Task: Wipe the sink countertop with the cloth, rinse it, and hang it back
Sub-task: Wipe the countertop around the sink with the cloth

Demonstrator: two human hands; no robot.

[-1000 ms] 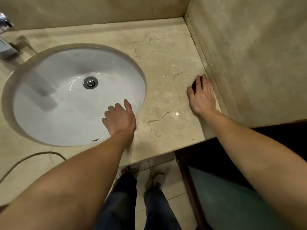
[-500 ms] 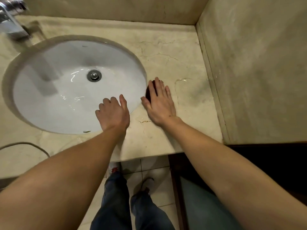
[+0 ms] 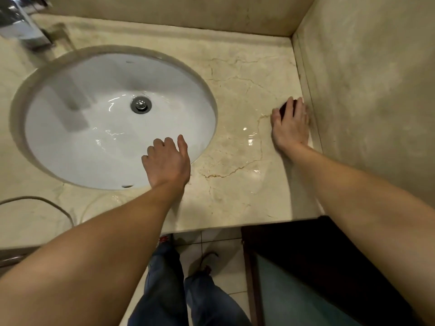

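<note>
My right hand (image 3: pixel 290 124) lies flat on a small dark cloth (image 3: pixel 283 107), pressing it onto the beige marble countertop (image 3: pixel 237 147) right beside the right wall. Only a dark edge of the cloth shows between my thumb and fingers. My left hand (image 3: pixel 168 161) rests on the front right rim of the white oval sink (image 3: pixel 70 137), fingers curled over the edge and holding nothing. Wet shine lies on the marble between the two hands.
A chrome tap (image 3: pixel 21 22) stands at the back left. The drain (image 3: pixel 140 105) sits mid-basin. A thin cable (image 3: pixel 42 201) curves over the counter's front left. A beige wall (image 3: pixel 367 90) bounds the right side. Below are a tiled floor and a dark cabinet (image 3: pixel 306 255).
My right hand has slid the cloth from beside the sink rim back to the right, up against the wall. My left hand stays on the sink's edge.
</note>
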